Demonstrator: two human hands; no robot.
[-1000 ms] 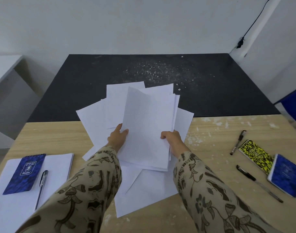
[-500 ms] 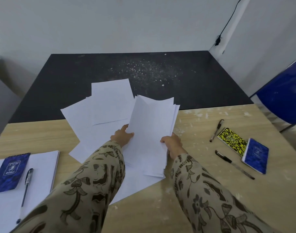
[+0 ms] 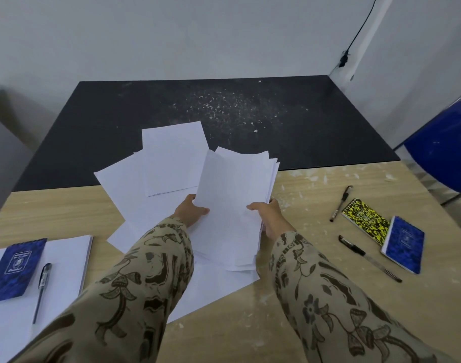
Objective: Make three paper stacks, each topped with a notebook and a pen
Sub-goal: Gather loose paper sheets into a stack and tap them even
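**Left hand** [image 3: 191,212]: thumb laid over the top sheet, fingers hidden beneath. It pinches the left edge of a sheaf of white paper sheets [image 3: 232,205].

**Right hand** [image 3: 270,216]: thumb on the face of the paper, fingers hidden beneath. It grips the right edge of the same sheaf. Both arms are in tan sleeves with a dark floral print [image 3: 150,271].

**Sheaf**: between the two hands, its long side running toward 12 o'clock. The edges are not squared, and the corners fan out at the far and near ends.

**Loose white paper sheets** [image 3: 158,174]: lying flat under the hands and out to 10 and 11 o'clock of them, overlapping at odd angles. The farthest sheets reach onto a speckled black tabletop [image 3: 250,113].

**Squared white paper stack** [image 3: 67,258]: at 8 o'clock of the left hand, well apart from it, on the light wooden table [image 3: 315,195]. A blue spiral-bound notebook [image 3: 16,268] lies on the stack, with a black-capped clear pen [image 3: 42,289] just beside it.

**Group at 3 o'clock of the right hand, well apart from it**:
- short black pen [image 3: 340,203]
- yellow-and-black speckled notebook [image 3: 365,220]
- second blue notebook [image 3: 403,243], touching the speckled notebook's near corner
- long clear pen with black cap [image 3: 368,258], at 4 o'clock

**Blue plastic chair** [image 3: 444,153]: at 2 o'clock, past the table edge.

**Black cable** [image 3: 355,40]: on the white wall at 1 o'clock.
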